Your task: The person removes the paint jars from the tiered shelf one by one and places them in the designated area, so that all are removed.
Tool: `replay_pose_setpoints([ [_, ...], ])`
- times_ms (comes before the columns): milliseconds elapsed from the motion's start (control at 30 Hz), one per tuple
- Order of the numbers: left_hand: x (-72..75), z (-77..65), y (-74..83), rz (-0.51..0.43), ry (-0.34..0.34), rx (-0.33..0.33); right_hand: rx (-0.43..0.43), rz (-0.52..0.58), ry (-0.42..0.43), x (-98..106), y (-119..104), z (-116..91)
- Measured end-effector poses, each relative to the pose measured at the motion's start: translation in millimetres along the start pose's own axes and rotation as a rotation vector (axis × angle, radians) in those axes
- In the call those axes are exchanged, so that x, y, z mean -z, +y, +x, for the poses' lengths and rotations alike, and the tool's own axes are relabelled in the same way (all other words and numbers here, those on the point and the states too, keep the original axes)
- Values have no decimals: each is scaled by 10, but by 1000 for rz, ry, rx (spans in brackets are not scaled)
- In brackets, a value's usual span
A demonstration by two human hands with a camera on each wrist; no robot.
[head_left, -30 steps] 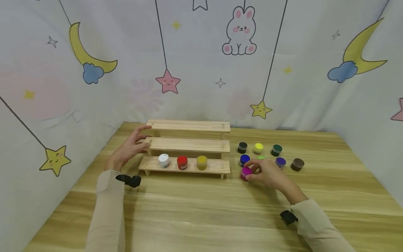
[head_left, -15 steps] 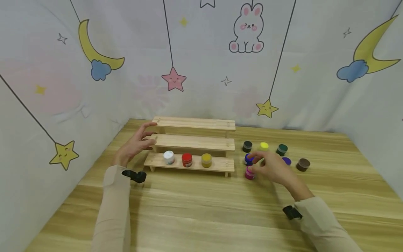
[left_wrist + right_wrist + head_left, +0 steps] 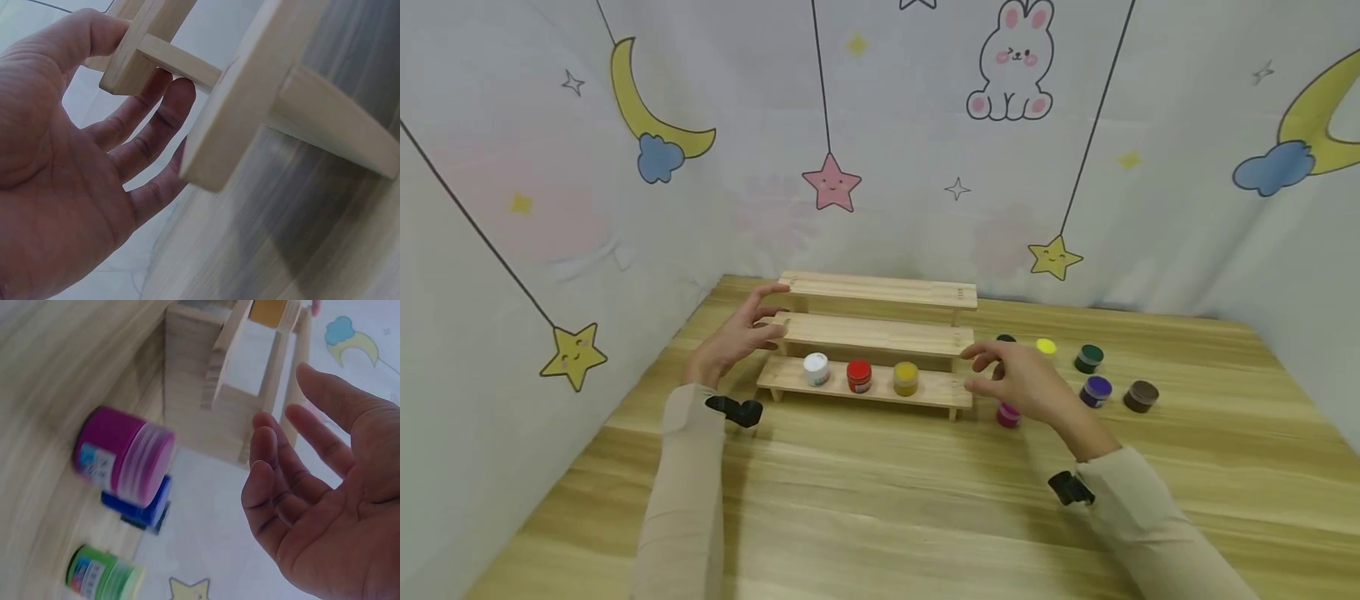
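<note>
My left hand (image 3: pixel 737 335) holds the left end of a three-tier wooden stand (image 3: pixel 880 332). In the left wrist view its thumb lies over a board and the fingers curl behind. On the lowest tier sit a white paint jar (image 3: pixel 816 368), a red jar (image 3: pixel 859 376) and a mustard-yellow jar (image 3: pixel 906 378). My right hand (image 3: pixel 1028 382) hovers by the stand's right end, fingers loosely bent and holding nothing. Below it, a magenta jar (image 3: pixel 112 450) stands on the table, near a blue jar (image 3: pixel 144 503) and a light green jar (image 3: pixel 100 575).
Right of the stand are more jars: black (image 3: pixel 1006 338), bright yellow (image 3: pixel 1046 346), dark green (image 3: pixel 1088 358), purple (image 3: pixel 1096 391) and brown (image 3: pixel 1141 397). A white curtain (image 3: pixel 910 225) with printed stars and moons hangs behind the wooden table (image 3: pixel 850 500).
My right hand has left the magenta jar, rising and moving left toward the stand's right end. The jar stays on the table. My left hand keeps its place; the head view has shifted.
</note>
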State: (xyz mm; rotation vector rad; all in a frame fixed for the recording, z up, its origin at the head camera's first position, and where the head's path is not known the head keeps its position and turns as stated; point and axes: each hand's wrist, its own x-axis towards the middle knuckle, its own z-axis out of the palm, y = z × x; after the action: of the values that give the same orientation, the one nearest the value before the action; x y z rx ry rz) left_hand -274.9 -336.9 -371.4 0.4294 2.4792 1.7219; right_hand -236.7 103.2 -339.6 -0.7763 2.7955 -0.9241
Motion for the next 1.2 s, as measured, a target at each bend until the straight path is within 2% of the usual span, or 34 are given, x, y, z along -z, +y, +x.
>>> replay_pose_setpoints([
  [333,-40,89,-5,-6,-25,-11,32,47,-13,-102,-236,147],
  [433,-27,92,-15,-5,-15,5,49,60,-18,-146,-294,201],
  [600,-13,64,10,3,1,22,53,99,-54,-247,-336,285],
  [767,-9,44,0,14,8,26,42,86,-86,-370,-352,354],
  [1200,-4,8,-9,10,14,28,44,152,-93,-496,-388,395],
])
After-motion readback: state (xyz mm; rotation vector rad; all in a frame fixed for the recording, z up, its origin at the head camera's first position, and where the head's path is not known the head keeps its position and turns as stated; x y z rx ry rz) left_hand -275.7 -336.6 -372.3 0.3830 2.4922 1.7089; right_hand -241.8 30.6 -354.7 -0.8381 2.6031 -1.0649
